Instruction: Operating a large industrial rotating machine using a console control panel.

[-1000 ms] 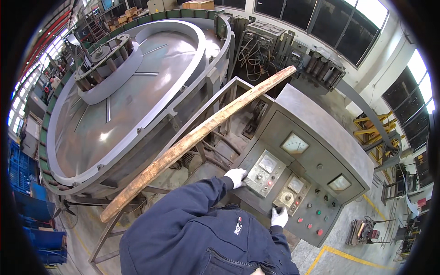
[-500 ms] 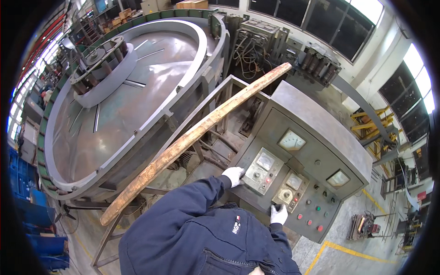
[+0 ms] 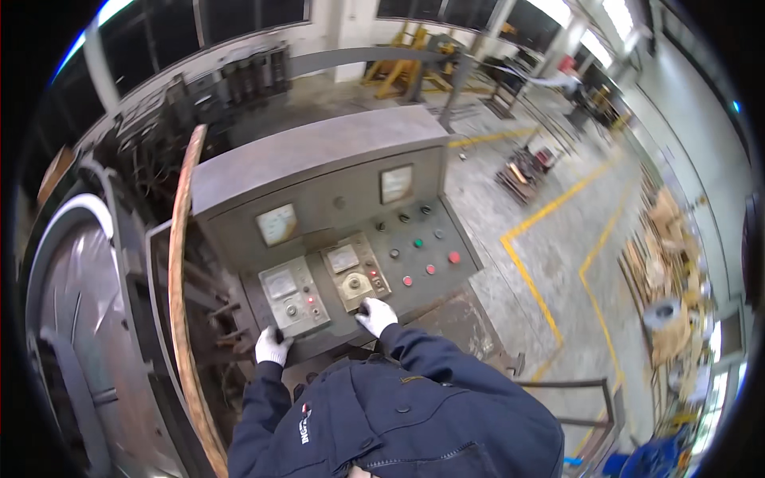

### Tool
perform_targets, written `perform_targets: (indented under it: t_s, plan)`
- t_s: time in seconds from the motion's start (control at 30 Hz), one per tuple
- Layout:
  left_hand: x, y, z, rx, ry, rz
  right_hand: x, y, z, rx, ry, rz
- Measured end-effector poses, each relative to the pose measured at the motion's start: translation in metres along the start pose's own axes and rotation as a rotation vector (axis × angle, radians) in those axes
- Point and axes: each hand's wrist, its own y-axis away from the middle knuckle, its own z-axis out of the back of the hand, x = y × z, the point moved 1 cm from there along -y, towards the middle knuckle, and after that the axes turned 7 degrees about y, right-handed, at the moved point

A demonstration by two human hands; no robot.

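A grey metal control console [image 3: 323, 159] stands before me, its sloped panel carrying two pale control modules. My left hand [image 3: 273, 348], in a white glove with dark fingertips, rests at the console's front edge just below the left module [image 3: 293, 299]. Its fingers are slightly apart and hold nothing that shows. My right hand [image 3: 378, 317], gloved alike, lies by the lower edge of the right module [image 3: 355, 271], below its round dial knob [image 3: 355, 284]. Those fingers are bent and loosely apart, without touching the knob. A red lamp glows on each module.
Two gauges, including the left gauge [image 3: 276, 225], sit above the modules. Red buttons [image 3: 454, 257] and a green button [image 3: 418, 243] are at the panel's right. A long wooden pole [image 3: 180, 279] leans left, beside a large round machine [image 3: 88, 319]. Yellow floor lines [image 3: 526, 275] run right.
My view has swung right, so the console now sits nearer the middle and the round machine at the left rim. Both hands stay at the console's front, the right near its module.
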Motion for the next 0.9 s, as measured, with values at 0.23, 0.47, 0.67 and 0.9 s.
perform_targets:
  t_s: [0.23,0.47,0.67,0.9]
  plan:
    - [0.026,-0.004,-0.013,0.000,0.081,-0.010,0.001,0.007,0.005,0.025,0.023,-0.045]
    - [0.030,-0.003,-0.014,-0.004,0.085,0.010,0.001,0.006,0.004,0.025,0.029,-0.026]
    - [0.014,-0.003,-0.007,0.029,0.029,0.040,-0.002,0.005,0.003,0.032,0.036,-0.034]
    - [0.027,-0.005,-0.012,0.020,0.072,0.033,-0.002,0.005,0.001,0.028,0.028,-0.030]
